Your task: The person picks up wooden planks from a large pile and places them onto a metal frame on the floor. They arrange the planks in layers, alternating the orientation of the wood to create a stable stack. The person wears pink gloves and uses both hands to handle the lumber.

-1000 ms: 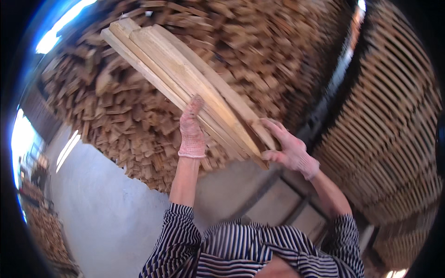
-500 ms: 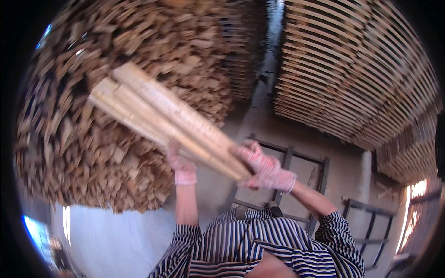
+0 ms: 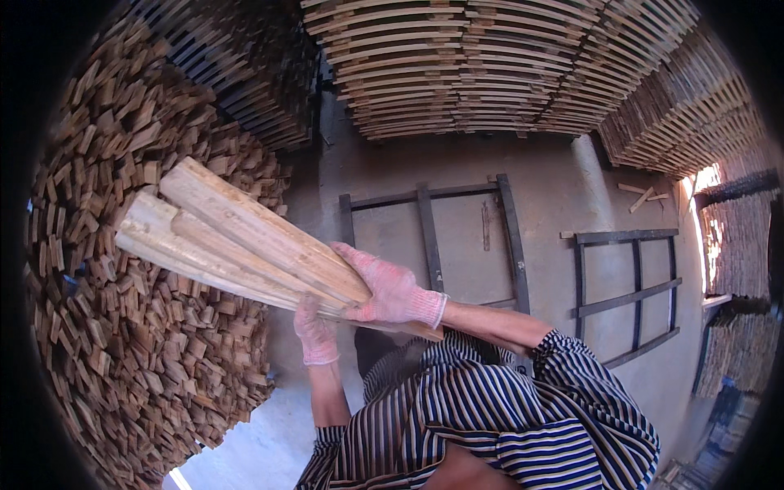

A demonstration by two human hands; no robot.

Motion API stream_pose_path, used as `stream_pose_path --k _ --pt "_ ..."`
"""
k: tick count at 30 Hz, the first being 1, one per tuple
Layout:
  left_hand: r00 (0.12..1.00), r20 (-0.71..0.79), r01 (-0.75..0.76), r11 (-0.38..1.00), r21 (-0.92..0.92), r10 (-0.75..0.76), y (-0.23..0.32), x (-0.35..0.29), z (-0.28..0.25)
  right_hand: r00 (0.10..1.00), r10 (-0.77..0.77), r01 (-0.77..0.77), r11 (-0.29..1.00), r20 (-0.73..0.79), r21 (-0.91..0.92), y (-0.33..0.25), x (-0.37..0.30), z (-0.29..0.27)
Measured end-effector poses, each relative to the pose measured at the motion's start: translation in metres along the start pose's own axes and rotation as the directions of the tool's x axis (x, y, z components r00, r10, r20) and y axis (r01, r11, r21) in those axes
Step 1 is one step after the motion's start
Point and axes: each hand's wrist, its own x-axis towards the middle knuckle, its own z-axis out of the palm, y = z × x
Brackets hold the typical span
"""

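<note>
Head view: left hand (image 3: 315,335) and right hand (image 3: 398,294) gripping boards (image 3: 260,230); left partly hidden beneath; board count unclear.

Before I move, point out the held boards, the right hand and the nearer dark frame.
Held boards (image 3: 257,233): head view, uppermost broad face.
Right hand (image 3: 390,291): head view, its gloved back.
Nearer dark frame (image 3: 429,233): head view, middle bar.

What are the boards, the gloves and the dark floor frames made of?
Boards: wood, seemingly unpainted; tan, streaky faces. Gloves: probably knitted yarn, maybe cotton; pinkish, ribbed cuffs. Frames: perhaps dark-painted metal, from the slim, straight bars; could be wood.
</note>
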Motion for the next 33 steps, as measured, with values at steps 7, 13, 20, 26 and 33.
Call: stream_pose_path --k 7,13,20,26,33 --pt "0.982 0.013 0.174 0.927 0.331 -0.189 0.048 0.078 0.017 0.992 0.109 -0.105 0.992 0.059 -0.071 0.058 0.001 -0.013" --pt "0.960 0.231 0.175 0.983 -0.047 -0.160 -0.012 0.145 0.068 0.994 0.109 -0.111 0.990 -0.029 -0.089 0.114 0.036 -0.045" --pt "0.890 0.123 0.417 0.892 0.172 -0.440 -0.113 0.203 0.035 0.982 0.189 -0.189 0.982 0.026 0.010 0.205 0.127 -0.076" --pt "0.791 0.124 0.551 0.784 0.286 -0.600 -0.199 0.256 0.036 0.957 0.272 -0.267 0.962 0.100 -0.058 0.349 0.149 -0.056" --pt "0.786 0.107 0.542 0.762 0.354 -0.609 -0.365 0.358 0.007 1.000 0.006 -0.005 0.986 -0.004 0.165 0.599 0.176 0.023"
